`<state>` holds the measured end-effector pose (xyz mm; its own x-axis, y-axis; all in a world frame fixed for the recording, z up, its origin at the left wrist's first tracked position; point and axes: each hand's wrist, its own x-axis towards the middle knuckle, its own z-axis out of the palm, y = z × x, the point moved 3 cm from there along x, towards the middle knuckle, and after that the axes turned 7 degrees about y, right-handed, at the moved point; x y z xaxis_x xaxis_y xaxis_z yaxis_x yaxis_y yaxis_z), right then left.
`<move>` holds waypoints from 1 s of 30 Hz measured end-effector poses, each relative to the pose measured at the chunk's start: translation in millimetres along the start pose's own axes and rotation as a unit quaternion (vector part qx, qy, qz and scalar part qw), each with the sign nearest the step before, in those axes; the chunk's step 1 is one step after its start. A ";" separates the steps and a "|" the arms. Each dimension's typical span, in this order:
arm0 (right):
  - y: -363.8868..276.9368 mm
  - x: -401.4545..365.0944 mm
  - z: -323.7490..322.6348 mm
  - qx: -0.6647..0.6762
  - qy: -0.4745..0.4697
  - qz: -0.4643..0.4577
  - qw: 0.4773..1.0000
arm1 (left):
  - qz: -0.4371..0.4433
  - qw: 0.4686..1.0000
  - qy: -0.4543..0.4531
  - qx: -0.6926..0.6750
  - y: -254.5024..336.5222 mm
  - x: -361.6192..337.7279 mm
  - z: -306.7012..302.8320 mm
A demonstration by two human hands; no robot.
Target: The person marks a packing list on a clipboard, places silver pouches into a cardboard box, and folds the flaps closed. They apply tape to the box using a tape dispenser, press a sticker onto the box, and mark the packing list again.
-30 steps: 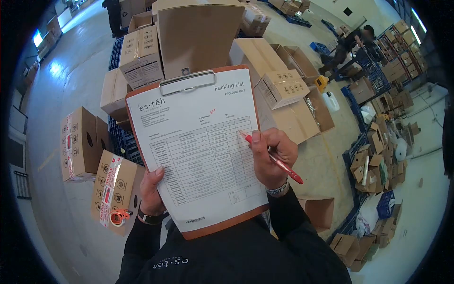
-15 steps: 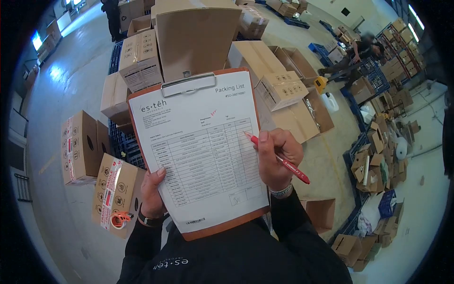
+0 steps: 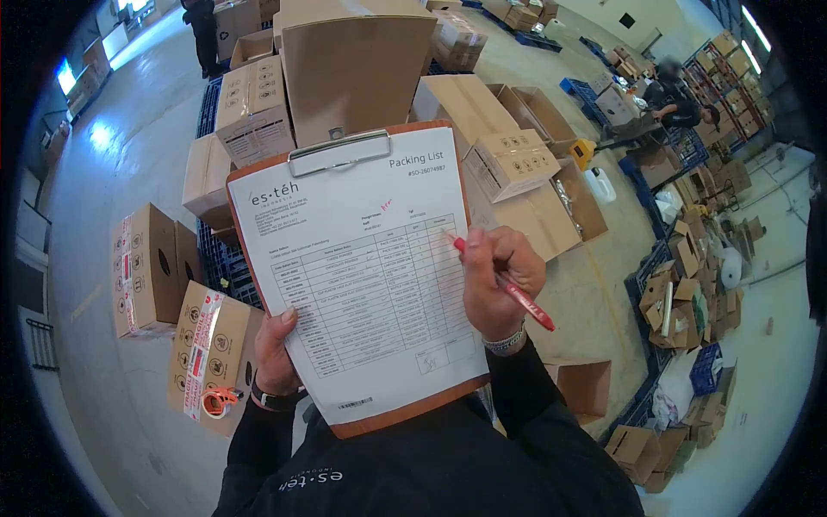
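In the head view my left hand (image 3: 277, 351) grips the lower left edge of a brown clipboard (image 3: 422, 401), its thumb lying over the paper. A printed packing list (image 3: 370, 302) with a table of rows sits under the metal clip (image 3: 340, 155). Between the fingers of my right hand (image 3: 506, 284) is a red pen (image 3: 527, 303), its tip at the right-hand columns near the top of the table. A red mark shows on the sheet above the table. The clipboard is held tilted in front of my dark shirt.
Cardboard boxes (image 3: 353, 77) are stacked on blue pallets ahead. An orange tape dispenser (image 3: 220, 401) lies on a taped box (image 3: 207, 345) at lower left. Open cartons (image 3: 689, 310) crowd the right side. One person (image 3: 676, 103) bends at far right; another (image 3: 203, 34) stands at upper left.
The pen and my right hand have shifted slightly left and up over the sheet. The clipboard has moved a little left. The person at far right has changed posture.
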<state>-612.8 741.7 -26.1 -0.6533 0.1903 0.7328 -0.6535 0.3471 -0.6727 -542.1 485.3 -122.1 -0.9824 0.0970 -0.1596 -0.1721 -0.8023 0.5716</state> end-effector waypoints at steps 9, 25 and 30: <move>-4.4 -5.0 -14.4 0.066 0.029 0.009 0.997 | 0.007 0.999 0.021 0.030 3.0 0.2 5.4; -10.6 -21.9 -13.3 0.096 -0.042 0.055 0.993 | 0.000 0.998 0.057 0.025 0.6 1.6 2.6; -0.7 -28.3 -16.3 0.092 -0.044 0.053 0.993 | -0.028 0.998 0.052 0.037 -3.4 9.6 10.9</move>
<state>-587.6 751.0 -44.7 -0.7478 0.1330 0.6505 -0.6327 0.1543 -0.7589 -551.8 495.3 -116.8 -0.9590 0.0747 -0.2735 -0.2345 -0.7510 0.6173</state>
